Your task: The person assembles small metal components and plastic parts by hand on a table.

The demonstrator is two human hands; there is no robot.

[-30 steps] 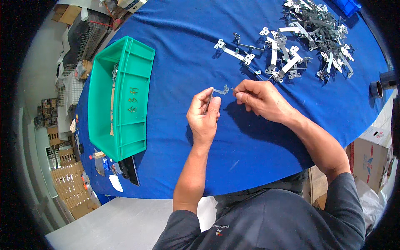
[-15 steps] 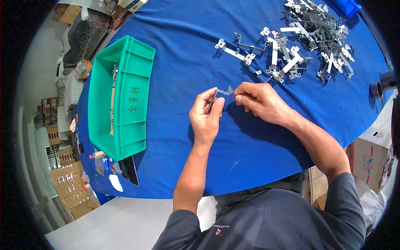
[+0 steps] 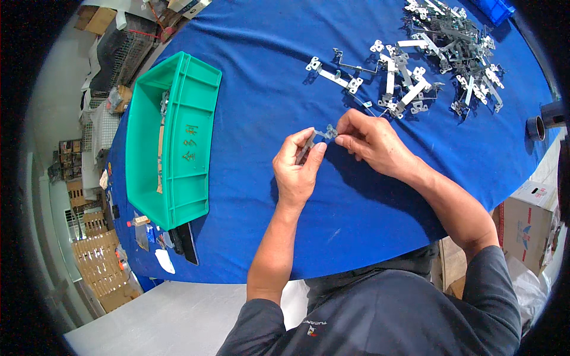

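Note:
Between my two hands, above the blue cloth, is a small metal bracket (image 3: 321, 134) with a flat strip and a shaped end. My left hand (image 3: 295, 168) is closed on the strip, thumb on one side and fingers on the other. At the bracket's far end, my right hand (image 3: 373, 142) pinches near the shaped tip with thumb and forefinger; its other fingers curl under. Beyond my hands lie several loose metal brackets (image 3: 390, 80) of the same look. Farther right is a dense heap of brackets (image 3: 454, 41).
A green plastic crate (image 3: 193, 139) stands at the left, with some metal pieces inside. By its near end lie a dark phone-like slab (image 3: 189, 243) and small items. A dark tube (image 3: 536, 128) sits at the right edge, and a blue bin (image 3: 497, 9) at the far right corner.
The bracket has turned slightly, showing more of its flat face. My left hand has shifted a little to the right, and my right fingertips have tilted on the bracket's end.

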